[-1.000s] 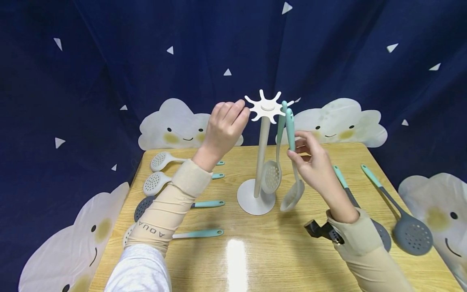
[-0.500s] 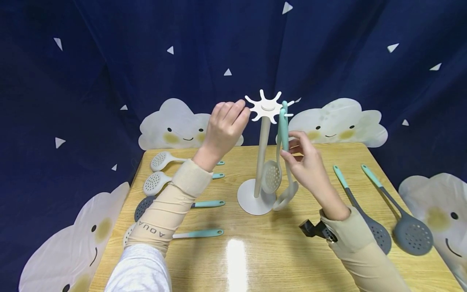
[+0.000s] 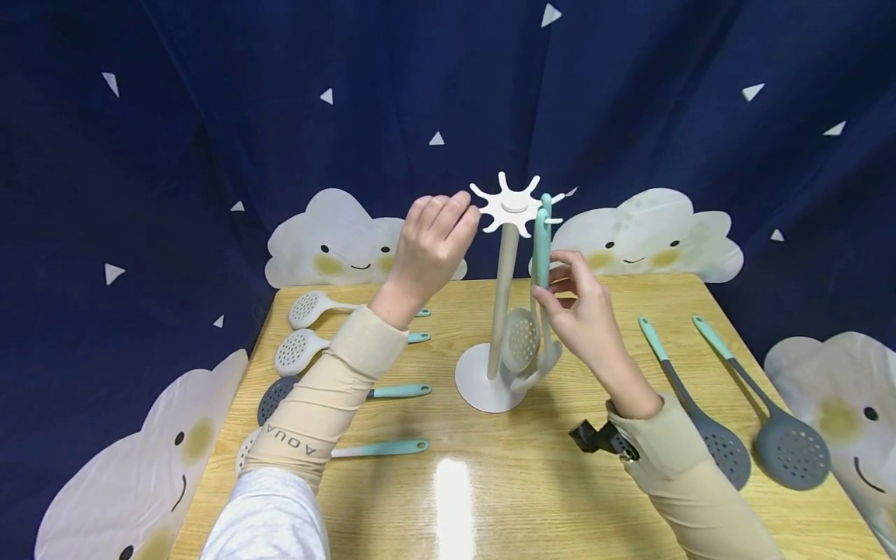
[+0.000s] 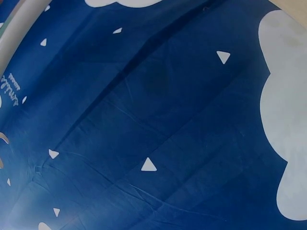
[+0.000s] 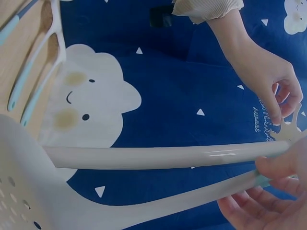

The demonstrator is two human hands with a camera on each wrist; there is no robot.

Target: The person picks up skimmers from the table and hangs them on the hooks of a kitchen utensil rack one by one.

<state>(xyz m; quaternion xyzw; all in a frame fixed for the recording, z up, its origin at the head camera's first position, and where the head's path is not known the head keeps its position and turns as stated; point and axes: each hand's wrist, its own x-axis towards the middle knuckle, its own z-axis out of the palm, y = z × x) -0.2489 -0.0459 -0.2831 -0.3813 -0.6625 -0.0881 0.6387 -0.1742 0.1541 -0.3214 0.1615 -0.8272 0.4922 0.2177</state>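
A white rotary utensil rack point(image 3: 514, 204) with several prongs stands on the table. My left hand point(image 3: 437, 237) pinches one of its left prongs, which the right wrist view shows best. With thumb and fingers, my right hand point(image 3: 579, 307) holds the teal handle of a pale skimmer point(image 3: 542, 249), its perforated head point(image 5: 29, 182) low beside the pole point(image 5: 168, 157). The handle's top is at a right-hand prong, whose tip shows beyond it. Just behind, another pale skimmer point(image 3: 520, 340) hangs from the rack, its handle partly hidden. The left wrist view shows mostly curtain.
Several teal-handled utensils lie at the table's left, including a white skimmer point(image 3: 297, 351) and a dark one point(image 3: 275, 397), partly behind my left arm. Two dark slotted turners point(image 3: 791, 451) point(image 3: 728, 451) lie at the right. A blue curtain point(image 3: 350, 93) hangs behind the table.
My right hand has moved left with the skimmer, bringing its handle against the rack and its head nearer the pole. The left hand has stayed in place.
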